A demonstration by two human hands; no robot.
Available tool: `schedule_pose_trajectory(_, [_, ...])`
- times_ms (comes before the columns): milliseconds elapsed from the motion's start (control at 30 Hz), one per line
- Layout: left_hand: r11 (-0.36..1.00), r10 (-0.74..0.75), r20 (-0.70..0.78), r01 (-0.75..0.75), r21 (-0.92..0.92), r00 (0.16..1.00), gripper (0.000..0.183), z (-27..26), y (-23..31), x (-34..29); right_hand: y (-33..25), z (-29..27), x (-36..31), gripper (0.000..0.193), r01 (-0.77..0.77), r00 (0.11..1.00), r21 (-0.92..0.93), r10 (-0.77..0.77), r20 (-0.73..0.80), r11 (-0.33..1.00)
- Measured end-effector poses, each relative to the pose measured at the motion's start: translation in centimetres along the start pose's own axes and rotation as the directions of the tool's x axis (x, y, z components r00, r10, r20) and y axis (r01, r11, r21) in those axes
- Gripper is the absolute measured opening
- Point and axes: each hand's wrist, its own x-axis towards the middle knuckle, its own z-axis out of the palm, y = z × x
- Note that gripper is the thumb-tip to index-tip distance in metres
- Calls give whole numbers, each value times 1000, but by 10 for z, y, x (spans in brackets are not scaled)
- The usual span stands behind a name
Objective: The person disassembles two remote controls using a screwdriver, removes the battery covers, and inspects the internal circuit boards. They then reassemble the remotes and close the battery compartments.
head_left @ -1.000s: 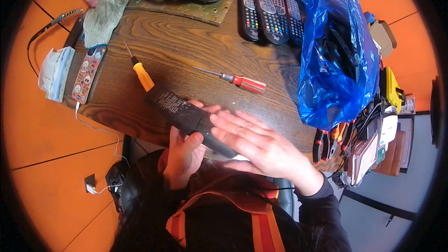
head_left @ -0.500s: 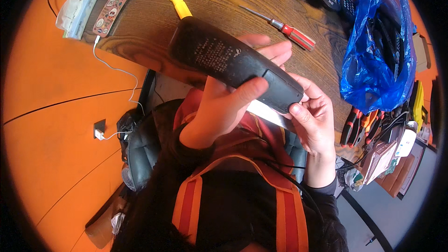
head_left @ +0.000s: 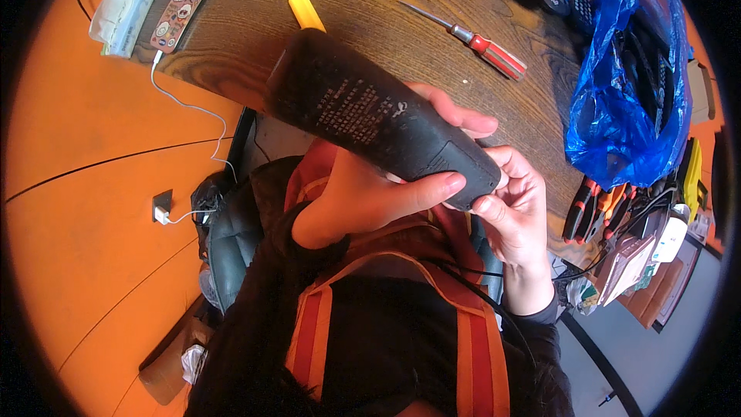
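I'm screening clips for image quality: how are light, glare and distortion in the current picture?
Head view: the left hand and right hand are brightly lit, while the remote they hold is dark with pale print; head view: glints streak the blue bag; head view: the orange surface shows seams bowed by the fisheye, with black corners around the image.

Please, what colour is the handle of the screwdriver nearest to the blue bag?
The handle is red with whitish lengthwise striping; the head view shows it best.
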Motion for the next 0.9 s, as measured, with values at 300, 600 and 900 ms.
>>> schedule_pose_trajectory(300, [939, 321, -30, -322, -119, 947, 82, 2, -32, 22, -48, 5, 22, 47, 380, 910, -244, -408, -77, 892])
schedule_pose_trajectory(600, [776, 390, 72, -369, 511, 918, 52, -5, -43, 18, -116, -57, 125, 31, -10, 513, -965, -830, 218, -260])
schedule_pose_trajectory(900, [787, 308, 57, -289, 546, 950, 43, -2, -41, 17, -104, -62, 129, 37, -122, 786, -919, -602, 142, -375])
